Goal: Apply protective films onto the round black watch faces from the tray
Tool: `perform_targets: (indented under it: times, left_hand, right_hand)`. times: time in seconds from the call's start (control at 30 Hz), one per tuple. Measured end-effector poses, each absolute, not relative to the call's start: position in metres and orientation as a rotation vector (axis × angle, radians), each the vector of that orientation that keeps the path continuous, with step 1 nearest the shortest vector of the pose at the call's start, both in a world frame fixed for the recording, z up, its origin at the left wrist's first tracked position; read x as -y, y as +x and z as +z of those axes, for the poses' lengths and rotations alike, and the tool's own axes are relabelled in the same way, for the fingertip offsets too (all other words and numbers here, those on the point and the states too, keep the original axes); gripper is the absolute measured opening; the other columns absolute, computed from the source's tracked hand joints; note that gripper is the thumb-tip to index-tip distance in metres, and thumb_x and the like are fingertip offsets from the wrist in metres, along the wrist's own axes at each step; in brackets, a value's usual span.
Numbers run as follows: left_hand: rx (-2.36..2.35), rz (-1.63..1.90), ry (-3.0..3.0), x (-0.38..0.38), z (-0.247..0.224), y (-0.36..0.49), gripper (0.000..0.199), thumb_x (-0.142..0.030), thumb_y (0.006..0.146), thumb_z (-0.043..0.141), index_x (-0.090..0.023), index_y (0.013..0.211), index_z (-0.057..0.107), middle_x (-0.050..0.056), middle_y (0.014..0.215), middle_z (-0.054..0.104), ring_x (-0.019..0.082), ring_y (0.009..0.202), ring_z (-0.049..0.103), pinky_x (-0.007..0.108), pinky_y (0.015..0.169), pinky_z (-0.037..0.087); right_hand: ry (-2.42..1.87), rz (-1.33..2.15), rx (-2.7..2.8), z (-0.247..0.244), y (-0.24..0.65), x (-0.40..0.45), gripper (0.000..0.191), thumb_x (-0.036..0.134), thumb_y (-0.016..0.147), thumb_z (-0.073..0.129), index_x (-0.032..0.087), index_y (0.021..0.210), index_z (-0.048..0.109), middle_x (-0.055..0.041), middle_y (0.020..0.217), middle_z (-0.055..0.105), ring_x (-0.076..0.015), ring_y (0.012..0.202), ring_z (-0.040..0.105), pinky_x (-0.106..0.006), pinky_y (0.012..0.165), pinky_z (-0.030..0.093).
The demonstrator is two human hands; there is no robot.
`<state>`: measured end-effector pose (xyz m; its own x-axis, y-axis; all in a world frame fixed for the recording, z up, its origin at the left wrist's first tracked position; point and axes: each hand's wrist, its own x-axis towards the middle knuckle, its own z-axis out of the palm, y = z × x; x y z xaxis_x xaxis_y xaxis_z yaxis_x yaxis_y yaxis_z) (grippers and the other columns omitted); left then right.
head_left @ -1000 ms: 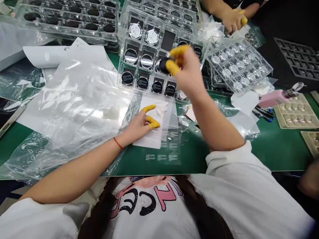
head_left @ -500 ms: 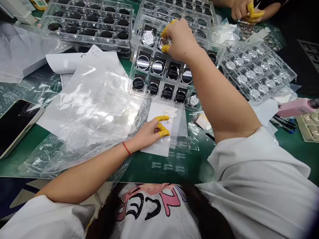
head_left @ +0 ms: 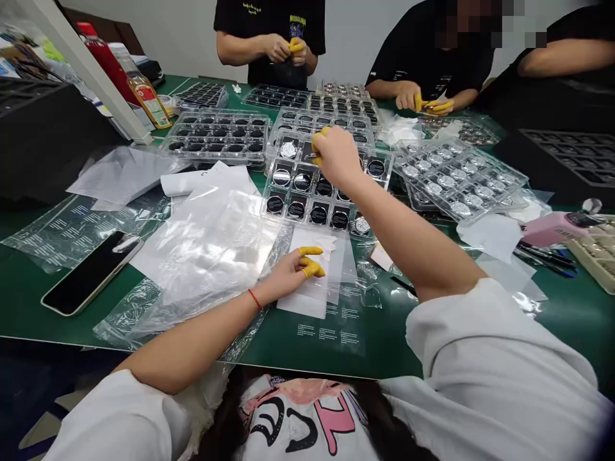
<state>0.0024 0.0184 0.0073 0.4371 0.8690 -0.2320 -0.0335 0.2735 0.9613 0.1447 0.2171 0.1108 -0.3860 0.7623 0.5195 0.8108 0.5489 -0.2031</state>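
My right hand point(head_left: 339, 153), with yellow finger cots, pinches a round silver watch case point(head_left: 312, 156) over the back row of a clear plastic tray point(head_left: 307, 221). The case is seen nearly edge-on and partly hidden by the fingers. Black-faced round watch cases point(head_left: 319, 214) fill several pockets, and one at the front corner point(head_left: 361, 224) shows a silver, printed side. Over a white paper sheet point(head_left: 302, 301) rests my left hand point(head_left: 291, 272), fingers apart and holding nothing. A crumpled white tissue point(head_left: 327, 244) lies just beyond its fingertips.
More trays stand at the left point(head_left: 216, 150) and right point(head_left: 456, 179). Clear plastic bags point(head_left: 206, 250) and a phone point(head_left: 91, 272) lie to the left. A pink bottle point(head_left: 548, 229) and pens point(head_left: 542, 256) are at the right. Co-workers' hands point(head_left: 288, 50) are busy across the table.
The view has tilted up, bringing co-workers and more of the table into sight. My right hand has lifted the watch case from its pocket and turned it nearly edge-on. My left hand stays open.
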Motion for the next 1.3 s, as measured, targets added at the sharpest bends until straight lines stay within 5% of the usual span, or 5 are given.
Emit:
perform_targets:
  times: [0.17,0.47,0.7,1.17,1.3]
  left_hand:
    - [-0.747,0.865,1.072,-0.017,0.013,-0.004,0.076,-0.058,0.084,0.067,-0.021,0.143,0.035,0.005,0.091,0.074,0.017,0.092,0.071,0.038,0.099,0.053]
    - [-0.715,0.721,1.441,-0.003,0.001,0.002,0.086,-0.042,0.081,0.075,-0.028,0.152,0.03,0.013,0.139,0.056,0.023,0.108,0.063,0.04,0.09,0.058]
    - [-0.716,0.755,1.559,-0.004,-0.003,0.003,0.074,-0.037,0.084,0.071,-0.021,0.146,0.035,0.016,0.145,0.05,0.027,0.126,0.058,0.041,0.103,0.054]
    - [-1.049,0.818,1.442,-0.002,0.005,0.007,0.061,-0.024,0.075,0.078,-0.015,0.129,0.05,0.008,0.11,0.068,0.017,0.094,0.07,0.032,0.087,0.061]
    - [-1.034,0.776,1.342,-0.005,0.006,0.005,0.063,-0.024,0.075,0.078,-0.019,0.131,0.048,0.006,0.108,0.068,0.016,0.091,0.071,0.032,0.085,0.061]
  right_hand:
    - [-0.897,0.445,2.268,0.08,0.179,-0.088,0.015,0.014,0.081,0.068,0.023,0.084,0.056,-0.0006,0.085,0.061,-0.0138,0.07,0.051,-0.031,0.065,0.047]
    - [-1.111,1.151,1.972,0.038,0.199,-0.017,0.014,0.022,0.087,0.058,0.019,0.1,0.062,-0.0073,0.1,0.063,-0.0188,0.088,0.062,-0.04,0.082,0.054]
    - [-1.061,0.616,2.251,0.033,0.189,-0.001,0.01,0.016,0.089,0.055,0.019,0.085,0.064,-0.0091,0.094,0.064,-0.0214,0.091,0.055,-0.039,0.083,0.047]
    - [-1.175,0.613,2.177,0.031,0.183,0.004,0.008,0.02,0.091,0.051,0.019,0.089,0.058,-0.0075,0.09,0.065,-0.0186,0.082,0.056,-0.036,0.078,0.048]
    - [-1.755,0.628,2.098,0.049,0.225,-0.021,0.02,0.014,0.088,0.052,0.02,0.106,0.053,-0.0052,0.094,0.066,-0.0155,0.078,0.059,-0.031,0.071,0.049]
